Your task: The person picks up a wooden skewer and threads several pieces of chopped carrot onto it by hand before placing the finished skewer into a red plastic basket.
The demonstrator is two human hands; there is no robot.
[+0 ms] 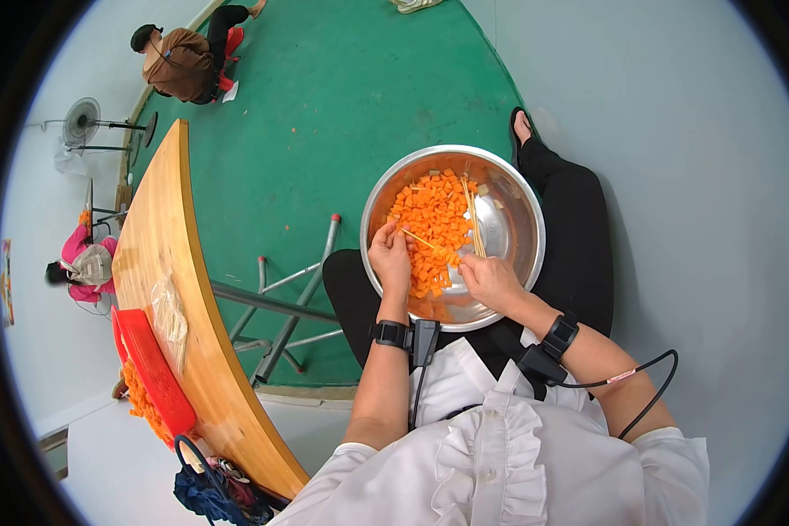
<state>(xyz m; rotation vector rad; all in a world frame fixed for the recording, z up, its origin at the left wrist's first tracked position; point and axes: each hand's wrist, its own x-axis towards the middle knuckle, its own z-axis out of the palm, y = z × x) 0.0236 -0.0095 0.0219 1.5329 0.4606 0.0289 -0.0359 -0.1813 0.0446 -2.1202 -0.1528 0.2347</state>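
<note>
A steel bowl [522,230] rests on my lap, holding many small orange cubes [425,206] that look like diced carrot. Thumb and fingers of my left hand [390,256] pinch one end of a thin wooden skewer [419,238] above the cubes. At the skewer's other end, my right hand [493,282] is closed on an orange carrot piece [448,257]; how many pieces are there is hard to make out. A bundle of loose skewers [474,215] lies in the bowl just beyond my right hand. A few paler pieces lie near the bowl's far wall.
To my left stands a wooden table [223,377] with metal legs [294,311]. On it are a red basket [155,368], orange pieces [140,399] and a plastic bag of skewers [169,320]. A dark blue bag [203,493] hangs nearby. Two people and a fan [82,121] are farther off.
</note>
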